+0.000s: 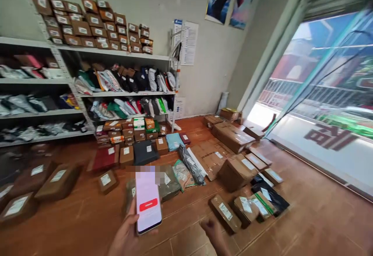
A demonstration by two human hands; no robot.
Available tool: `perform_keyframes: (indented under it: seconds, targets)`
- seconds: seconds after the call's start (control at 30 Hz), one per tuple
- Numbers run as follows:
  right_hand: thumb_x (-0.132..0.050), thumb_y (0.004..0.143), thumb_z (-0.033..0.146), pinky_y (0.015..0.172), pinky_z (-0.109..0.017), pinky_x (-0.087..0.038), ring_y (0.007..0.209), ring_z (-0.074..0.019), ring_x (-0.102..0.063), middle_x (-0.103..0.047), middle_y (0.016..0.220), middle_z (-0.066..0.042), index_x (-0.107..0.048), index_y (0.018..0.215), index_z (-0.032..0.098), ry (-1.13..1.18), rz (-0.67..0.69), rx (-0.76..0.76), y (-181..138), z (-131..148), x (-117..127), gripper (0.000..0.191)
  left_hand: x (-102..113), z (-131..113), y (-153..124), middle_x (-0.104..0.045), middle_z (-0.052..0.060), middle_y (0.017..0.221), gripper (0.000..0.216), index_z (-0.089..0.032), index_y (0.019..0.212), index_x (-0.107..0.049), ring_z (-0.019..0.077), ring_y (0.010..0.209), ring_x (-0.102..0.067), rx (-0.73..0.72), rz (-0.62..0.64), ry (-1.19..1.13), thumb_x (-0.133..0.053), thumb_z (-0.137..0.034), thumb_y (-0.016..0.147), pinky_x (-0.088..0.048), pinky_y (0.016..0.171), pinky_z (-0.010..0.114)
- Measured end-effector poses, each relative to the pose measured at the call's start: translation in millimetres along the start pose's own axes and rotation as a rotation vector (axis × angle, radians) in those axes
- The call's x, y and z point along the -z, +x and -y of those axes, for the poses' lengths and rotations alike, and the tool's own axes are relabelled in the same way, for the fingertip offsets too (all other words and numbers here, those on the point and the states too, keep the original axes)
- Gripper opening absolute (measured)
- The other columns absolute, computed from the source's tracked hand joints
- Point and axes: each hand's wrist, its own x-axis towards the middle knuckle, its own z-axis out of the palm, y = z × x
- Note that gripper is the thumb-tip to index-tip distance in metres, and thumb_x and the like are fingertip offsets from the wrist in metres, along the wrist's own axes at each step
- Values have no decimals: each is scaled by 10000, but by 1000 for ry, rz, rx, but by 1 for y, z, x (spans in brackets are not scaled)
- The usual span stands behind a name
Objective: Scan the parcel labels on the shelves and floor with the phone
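Note:
My left hand [128,227] is wrapped round a smartphone [148,209], whose lit screen shows a pale page with a red button; part of it is pixelated. Low in the middle, my right hand [212,229] is slightly blurred, its fingers curled in with nothing visible in them. Beside it on the floor lies a long brown cardboard box [225,213] with a white label. Beyond the phone are a grey labelled parcel [169,184] and a patterned plastic mailer bag [184,175].
Metal shelving [151,56] along the wall holds stacked boxes and bagged parcels. More boxes stand on the tiled floor [186,219], including a larger carton [237,172] and a black bag [272,193]. A glass door [317,131] is at right.

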Motion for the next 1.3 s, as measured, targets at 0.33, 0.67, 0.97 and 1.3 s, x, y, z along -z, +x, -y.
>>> perform_keyframes:
  seconds: [0.33,0.67,0.97,1.3]
  targets:
    - [-585,823,693,851,-399,-519,1024,-298,-634,-708,1098,-77,-647,1161,263,366,524,95,-28,130,-81,550,-22,-3,-3,-548,38,1388,1179,-348,1501,127,358,1188,-547,106,269,188,-544,-91,566,-571,748,417]
    - [-667,797,596,874,-384,-521,1037,-298,-634,-710,1158,-70,-666,1153,244,449,464,12,-43,118,-88,500,-19,4,-4,-471,42,1453,1223,-375,1468,209,308,1108,-590,105,251,254,-544,-42,564,-544,751,360]
    - [-678,755,654,749,-348,-531,848,-262,-642,-725,959,-72,-636,1059,193,405,372,-3,-50,121,-100,554,-11,12,9,-511,52,1394,1109,-381,1510,55,296,1083,-557,101,324,152,-544,-168,601,-509,700,316]
    - [-590,772,693,785,-371,-527,882,-292,-639,-718,960,-102,-649,1010,165,313,284,-43,-47,118,-107,582,-13,12,10,-417,62,1460,1159,-341,1501,142,295,1095,-535,122,279,179,-570,-208,596,-495,717,314]
